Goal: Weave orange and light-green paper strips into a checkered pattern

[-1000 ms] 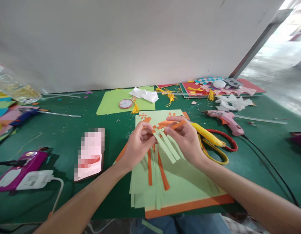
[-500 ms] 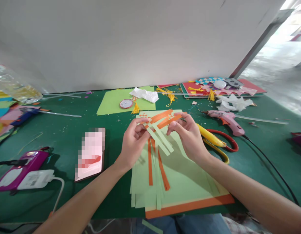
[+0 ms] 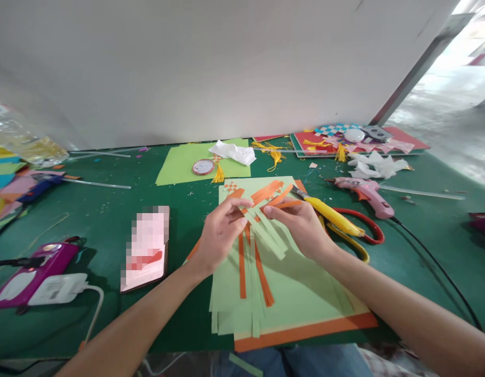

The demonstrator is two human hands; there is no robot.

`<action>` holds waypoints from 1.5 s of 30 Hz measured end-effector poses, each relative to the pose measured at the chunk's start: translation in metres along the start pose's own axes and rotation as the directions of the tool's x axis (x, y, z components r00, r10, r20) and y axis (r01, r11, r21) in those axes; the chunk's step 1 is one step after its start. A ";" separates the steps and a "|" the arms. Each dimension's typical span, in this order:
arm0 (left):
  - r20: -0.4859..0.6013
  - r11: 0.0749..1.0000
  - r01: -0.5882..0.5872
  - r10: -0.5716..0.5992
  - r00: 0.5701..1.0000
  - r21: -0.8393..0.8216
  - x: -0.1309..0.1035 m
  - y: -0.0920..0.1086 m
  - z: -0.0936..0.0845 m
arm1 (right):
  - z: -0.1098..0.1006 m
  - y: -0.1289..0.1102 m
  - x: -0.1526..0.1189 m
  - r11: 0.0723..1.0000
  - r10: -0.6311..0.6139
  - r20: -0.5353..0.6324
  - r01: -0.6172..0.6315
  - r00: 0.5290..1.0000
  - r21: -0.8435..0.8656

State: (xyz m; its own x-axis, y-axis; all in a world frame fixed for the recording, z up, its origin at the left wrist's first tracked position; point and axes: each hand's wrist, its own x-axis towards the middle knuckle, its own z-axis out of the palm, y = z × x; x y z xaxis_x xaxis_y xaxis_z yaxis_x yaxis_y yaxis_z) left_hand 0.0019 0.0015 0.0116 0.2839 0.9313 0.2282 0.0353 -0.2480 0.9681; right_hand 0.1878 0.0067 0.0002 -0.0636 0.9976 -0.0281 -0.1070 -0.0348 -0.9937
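Note:
Between my two hands is a small weave of orange and pale green paper strips [image 3: 270, 230], its green ends hanging toward me. My left hand [image 3: 223, 225] pinches the weave's left edge between thumb and fingers. With thumb and fingers closed, my right hand [image 3: 299, 220] grips an orange strip on the right side of the same weave. Below lies a stack of pale green paper sheets [image 3: 305, 293], with loose orange strips [image 3: 263, 277] on top. Another small checkered weave [image 3: 231, 187] rests at the stack's far left corner.
Right of the stack lie a yellow utility knife [image 3: 334, 215], red-and-yellow-handled scissors [image 3: 373, 230] and a pink glue gun [image 3: 362, 193]. A phone [image 3: 148, 251] and a purple power strip [image 3: 42, 272] are on the left. Behind are a tasselled round piece [image 3: 203, 167] and crumpled tissue [image 3: 232, 153].
Both hands have drawn closer together and slightly nearer to me. The weave has shifted, its orange strips now fan out, and my right fingers have closed on a strip. The knife blade is now uncovered.

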 end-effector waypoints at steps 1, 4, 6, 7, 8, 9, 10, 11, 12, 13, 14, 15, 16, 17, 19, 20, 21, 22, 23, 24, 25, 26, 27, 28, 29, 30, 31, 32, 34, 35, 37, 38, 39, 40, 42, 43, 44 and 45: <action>-0.002 1.000 0.004 -0.004 1.000 -0.010 0.000 0.000 0.000 | 0.000 0.001 0.000 1.000 0.002 -0.001 -0.002 1.000 -0.022; -0.072 0.998 0.052 -0.048 0.996 0.047 0.002 0.001 0.000 | 0.000 0.000 0.000 0.998 -0.006 0.001 0.006 1.000 -0.063; -0.117 0.992 0.074 -0.061 0.991 0.104 0.003 0.002 0.002 | 0.000 -0.002 -0.001 0.997 -0.015 0.011 0.016 1.000 -0.077; -0.124 0.990 0.073 -0.059 0.991 0.118 0.003 0.002 0.002 | 0.001 -0.002 -0.001 0.996 -0.017 0.014 0.019 1.000 -0.087; -0.125 0.990 0.066 -0.051 0.991 0.123 0.003 0.003 0.003 | 0.001 -0.003 -0.001 0.995 -0.017 0.017 0.019 1.000 -0.096; -0.121 0.991 0.061 -0.047 0.992 0.122 0.003 0.003 0.003 | 0.001 -0.003 -0.001 0.995 -0.015 0.016 0.017 1.000 -0.103; -0.119 0.990 0.057 -0.042 0.992 0.126 0.003 0.004 0.004 | 0.001 -0.003 -0.001 0.995 -0.012 0.011 0.013 1.000 -0.103; -0.119 0.990 0.055 -0.039 0.992 0.133 0.003 0.004 0.003 | 0.000 -0.003 0.000 0.996 -0.007 0.006 0.007 1.000 -0.094; -0.118 0.988 0.056 -0.039 0.992 0.144 0.003 0.004 0.003 | 0.000 -0.003 0.000 0.997 0.000 0.002 0.000 1.000 -0.073; -0.118 0.986 0.056 -0.038 0.992 0.156 0.003 0.004 0.003 | 0.000 -0.003 0.001 0.999 0.010 -0.005 -0.011 1.000 -0.044; -0.115 0.985 0.058 -0.039 0.993 0.164 0.003 0.004 0.003 | 0.000 -0.002 0.001 1.000 0.025 -0.014 -0.025 1.000 -0.013; -0.112 0.984 0.060 -0.041 0.993 0.170 0.003 0.004 0.003 | 0.000 -0.003 0.002 0.999 0.042 -0.024 -0.042 0.999 0.017; -0.112 0.983 0.057 -0.038 0.993 0.173 0.003 0.004 0.003 | 0.000 -0.003 0.002 0.997 0.062 -0.035 -0.061 0.997 0.041; -0.113 0.983 0.057 -0.038 0.993 0.174 0.004 0.004 0.003 | 0.001 -0.004 0.002 0.995 0.082 -0.042 -0.079 0.996 0.060; -0.124 0.984 0.059 -0.038 0.992 0.171 0.004 0.004 0.003 | 0.001 -0.006 0.002 0.989 0.121 -0.029 -0.117 0.992 0.093; -0.132 0.984 0.060 -0.038 0.991 0.168 0.005 0.003 0.003 | 0.001 -0.007 0.002 0.985 0.138 -0.005 -0.137 0.990 0.105; -0.142 0.985 0.061 -0.038 0.989 0.162 0.005 0.003 0.003 | 0.001 -0.009 0.002 0.982 0.155 0.029 -0.157 0.988 0.107; -0.154 0.986 0.059 -0.035 0.988 0.155 0.005 0.002 0.003 | 0.001 -0.010 0.002 0.980 0.165 0.066 -0.171 0.984 0.100; -0.164 0.987 0.056 -0.031 0.986 0.149 0.005 0.001 0.003 | 0.000 -0.010 0.002 0.980 0.170 0.100 -0.178 0.980 0.083; -0.175 0.988 0.052 -0.026 0.984 0.143 0.005 0.000 0.003 | 0.000 -0.010 0.002 0.983 0.167 0.123 -0.176 0.978 0.060; -0.184 0.989 0.049 -0.023 0.983 0.140 0.004 0.000 0.003 | -0.001 -0.010 0.002 0.986 0.159 0.135 -0.165 0.978 0.035; -0.189 0.989 0.049 -0.022 0.982 0.139 0.004 -0.001 0.003 | -0.001 -0.009 0.002 0.989 0.147 0.134 -0.150 0.980 0.010; -0.189 0.989 0.049 -0.021 0.982 0.141 0.004 -0.001 0.002 | -0.001 -0.009 0.002 0.991 0.135 0.121 -0.134 0.983 -0.014; -0.186 0.988 0.050 -0.023 0.982 0.146 0.004 -0.001 0.002 | -0.002 -0.008 0.002 0.992 0.123 0.107 -0.120 0.987 -0.037; -0.178 0.987 0.054 -0.026 0.984 0.153 0.004 0.000 0.002 | -0.002 -0.007 0.003 0.993 0.110 0.092 -0.105 0.990 -0.057; -0.169 0.985 0.058 -0.029 0.985 0.164 0.004 0.000 0.002 | -0.003 -0.007 0.003 0.993 0.096 0.082 -0.090 0.992 -0.075; -0.160 0.982 0.061 -0.032 0.987 0.177 0.004 0.001 0.002 | -0.003 -0.007 0.003 0.993 0.081 0.075 -0.074 0.994 -0.091; -0.154 0.980 0.063 -0.034 0.988 0.189 0.004 0.002 0.003 | -0.004 -0.007 0.003 0.993 0.069 0.074 -0.061 0.995 -0.106; -0.144 0.978 0.062 -0.033 0.989 0.201 0.005 0.004 0.003 | -0.004 -0.008 0.003 0.991 0.059 0.084 -0.048 0.995 -0.128; -0.142 0.978 0.058 -0.030 0.989 0.199 0.005 0.004 0.003 | -0.004 -0.009 0.003 0.990 0.062 0.089 -0.049 0.994 -0.135; -0.137 0.980 0.050 -0.024 0.990 0.191 0.005 0.004 0.004 | -0.004 -0.009 0.003 0.989 0.069 0.095 -0.056 0.993 -0.134; -0.134 0.981 0.047 -0.022 0.991 0.189 0.004 0.004 0.004 | -0.004 -0.009 0.003 0.990 0.072 0.096 -0.060 0.993 -0.126; -0.129 0.981 0.046 -0.022 0.991 0.187 0.004 0.003 0.004 | -0.004 -0.009 0.003 0.991 0.072 0.094 -0.061 0.993 -0.116; -0.124 0.982 0.045 -0.022 0.992 0.186 0.004 0.003 0.004 | -0.004 -0.009 0.003 0.993 0.071 0.095 -0.061 0.993 -0.104; -0.111 0.982 0.042 -0.022 0.994 0.182 0.003 0.003 0.004 | -0.004 -0.008 0.003 0.995 0.071 0.095 -0.063 0.993 -0.079; -0.106 0.982 0.040 -0.020 0.994 0.183 0.003 0.004 0.004 | -0.003 -0.007 0.003 0.995 0.072 0.094 -0.066 0.993 -0.069; -0.102 0.982 0.038 -0.019 0.995 0.187 0.003 0.004 0.004 | -0.003 -0.007 0.003 0.996 0.073 0.088 -0.068 0.993 -0.061; -0.099 0.981 0.035 -0.016 0.995 0.193 0.003 0.004 0.004 | -0.002 -0.006 0.003 0.996 0.075 0.079 -0.071 0.994 -0.053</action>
State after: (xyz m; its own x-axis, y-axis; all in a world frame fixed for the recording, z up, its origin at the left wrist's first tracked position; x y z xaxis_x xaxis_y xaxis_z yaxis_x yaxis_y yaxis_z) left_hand 0.0071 0.0021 0.0155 0.1874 0.9570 0.2216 0.2293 -0.2620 0.9374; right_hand 0.1906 0.0099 0.0062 -0.1491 0.9844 -0.0935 -0.0495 -0.1019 -0.9936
